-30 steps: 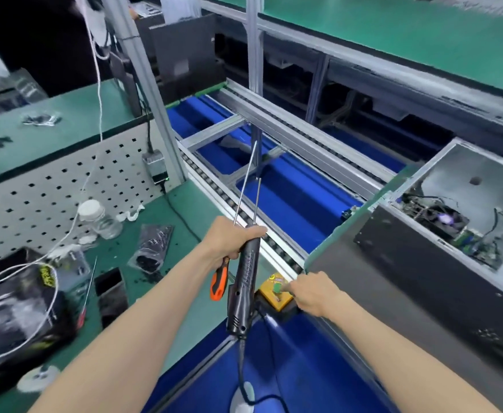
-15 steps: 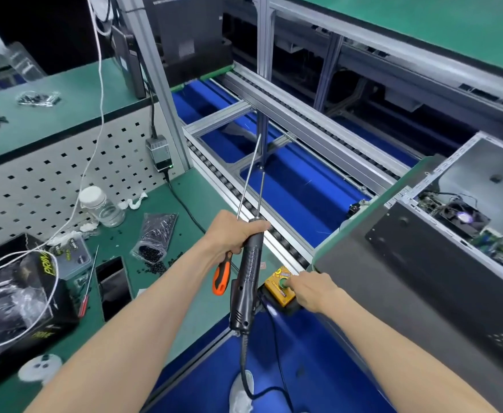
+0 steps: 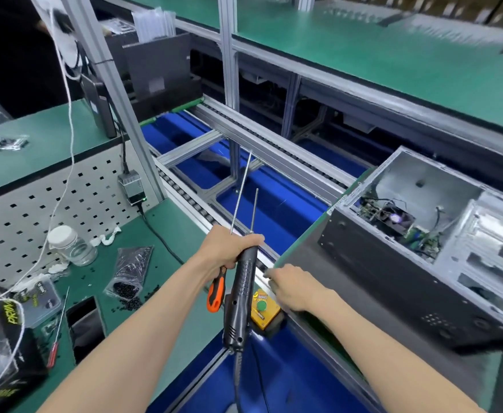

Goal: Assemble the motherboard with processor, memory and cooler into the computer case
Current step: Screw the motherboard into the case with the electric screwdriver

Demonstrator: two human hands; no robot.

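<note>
My left hand (image 3: 225,248) grips two tools together: a black electric screwdriver (image 3: 241,296) with its cord hanging down, and an orange-handled screwdriver (image 3: 216,293); both long shafts point up and away. My right hand (image 3: 293,289) rests on the green pallet edge (image 3: 298,251) beside the conveyor rail, fingers relaxed, just above the yellow button box (image 3: 263,308). The open computer case (image 3: 423,263) lies on that pallet at the right, with the motherboard and cooler fan (image 3: 394,217) visible inside.
On the green bench (image 3: 167,228) at left lie a bag of black screws (image 3: 129,271), a clear jar (image 3: 71,245), a red screwdriver (image 3: 57,335), a black box (image 3: 0,347) and white cable. A roller conveyor (image 3: 190,204) with blue trays runs ahead.
My right hand has come off the green button on the yellow box and moved up to the pallet edge. The case on its pallet sits further left. The left hand keeps its hold.
</note>
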